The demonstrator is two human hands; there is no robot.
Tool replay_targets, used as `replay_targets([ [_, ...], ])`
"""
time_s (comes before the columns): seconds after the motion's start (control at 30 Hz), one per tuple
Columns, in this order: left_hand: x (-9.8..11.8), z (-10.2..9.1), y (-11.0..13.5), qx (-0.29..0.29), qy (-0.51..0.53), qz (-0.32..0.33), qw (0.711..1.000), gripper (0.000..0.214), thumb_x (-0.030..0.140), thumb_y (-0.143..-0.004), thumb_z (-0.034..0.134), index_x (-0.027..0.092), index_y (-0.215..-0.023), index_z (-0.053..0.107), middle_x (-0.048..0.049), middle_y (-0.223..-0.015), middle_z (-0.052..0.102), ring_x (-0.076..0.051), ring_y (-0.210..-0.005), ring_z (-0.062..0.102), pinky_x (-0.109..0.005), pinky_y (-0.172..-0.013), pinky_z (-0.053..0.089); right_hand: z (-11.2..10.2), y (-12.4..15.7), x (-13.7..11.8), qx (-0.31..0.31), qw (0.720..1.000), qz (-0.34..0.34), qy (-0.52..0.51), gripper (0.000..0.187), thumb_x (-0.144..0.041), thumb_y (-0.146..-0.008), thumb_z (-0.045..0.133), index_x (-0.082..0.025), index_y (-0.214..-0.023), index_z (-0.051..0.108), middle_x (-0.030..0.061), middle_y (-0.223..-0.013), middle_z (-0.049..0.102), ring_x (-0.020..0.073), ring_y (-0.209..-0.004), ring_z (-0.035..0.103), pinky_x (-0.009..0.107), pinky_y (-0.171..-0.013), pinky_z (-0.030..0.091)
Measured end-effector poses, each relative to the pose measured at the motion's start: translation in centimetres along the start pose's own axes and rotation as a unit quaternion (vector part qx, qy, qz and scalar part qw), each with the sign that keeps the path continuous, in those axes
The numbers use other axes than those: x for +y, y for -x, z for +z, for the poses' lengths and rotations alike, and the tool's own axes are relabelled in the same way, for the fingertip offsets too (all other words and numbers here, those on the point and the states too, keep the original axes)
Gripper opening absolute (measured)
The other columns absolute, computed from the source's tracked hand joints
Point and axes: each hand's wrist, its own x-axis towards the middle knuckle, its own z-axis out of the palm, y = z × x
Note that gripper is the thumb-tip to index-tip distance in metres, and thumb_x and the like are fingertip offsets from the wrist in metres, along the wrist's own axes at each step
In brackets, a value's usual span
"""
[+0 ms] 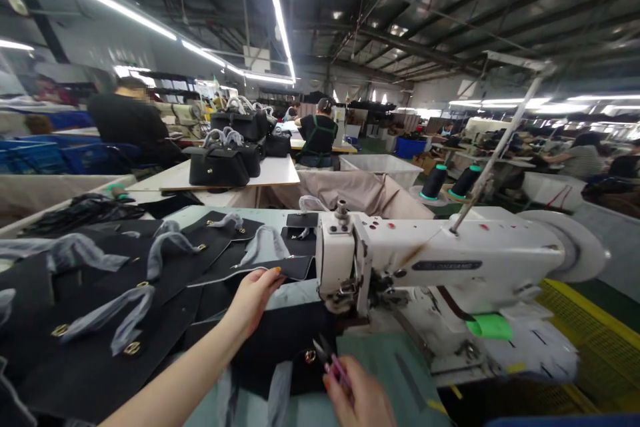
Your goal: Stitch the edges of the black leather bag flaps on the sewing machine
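My left hand point(256, 299) is closed on the edge of a black bag panel point(295, 267), thumb on top, left of the sewing machine's head. Thread snips point(336, 367) with pink handles and dark blades sit in my right hand point(361, 395), which is closed around them low in the view. Their tips are beside a gold ring fitting point(310, 356) on another black bag piece point(280, 330). This piece lies partly under the white sewing machine point(390, 247), and a grey wrapped strap point(280, 390) hangs from it.
Black panels point(165, 320) with gold rings and wrapped straps cover the left of the table. Finished black bags point(217, 167) stand on a white table ahead. Two black thread cones point(434, 181) are behind the machine. Several people work farther back, one in a dark apron point(320, 135).
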Motion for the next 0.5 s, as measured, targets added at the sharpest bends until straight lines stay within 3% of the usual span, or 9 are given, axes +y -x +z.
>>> replay_targets([
  [0.13,-0.4,-0.7,1.2,0.04,0.012,-0.014,0.999,0.028,0.039,-0.064,0.077,0.014,-0.068,0.066,-0.0044,-0.075,0.07,-0.017,-0.081,0.063,-0.026,-0.082,0.048,-0.7,-3.2,-3.9,-0.019,0.997,0.01,0.08,0.018,-0.03,-0.096,0.048,-0.021,-0.093,0.063,0.0035,-0.082,0.071,0.02,-0.076,0.069,0.023,-0.06,0.039],
  [0.23,0.1,-0.8,1.9,0.048,-0.015,-0.021,0.999,0.029,0.041,-0.065,0.076,0.014,-0.07,0.069,-0.0026,-0.07,0.068,-0.015,-0.072,0.06,-0.023,-0.069,0.045,-0.4,-5.1,-5.5,-0.023,0.993,0.023,0.111,0.014,-0.028,-0.096,0.051,-0.02,-0.095,0.063,0.0035,-0.084,0.072,0.0206,-0.077,0.069,0.023,-0.059,0.036],
  [0.4,1.3,-1.1,2.5,0.06,-0.125,0.037,0.99,0.029,0.044,-0.068,0.072,0.016,-0.063,0.066,0.0018,-0.06,0.062,-0.013,-0.061,0.051,-0.023,-0.06,0.039,0.6,-7.0,-5.9,-0.026,0.988,0.028,0.148,0.02,-0.027,-0.098,0.047,-0.019,-0.094,0.064,0.0066,-0.083,0.072,0.022,-0.075,0.069,0.024,-0.054,0.032],
  [0.5,2.3,-0.4,0.1,0.058,-0.182,0.072,0.979,0.033,0.048,-0.072,0.067,0.017,-0.062,0.063,0.0021,-0.058,0.058,-0.014,-0.06,0.049,-0.024,-0.058,0.036,1.3,-6.0,-4.7,-0.024,0.994,-0.008,0.109,0.024,-0.029,-0.098,0.044,-0.02,-0.089,0.064,0.0061,-0.078,0.072,0.0201,-0.068,0.068,0.023,-0.053,0.033],
])
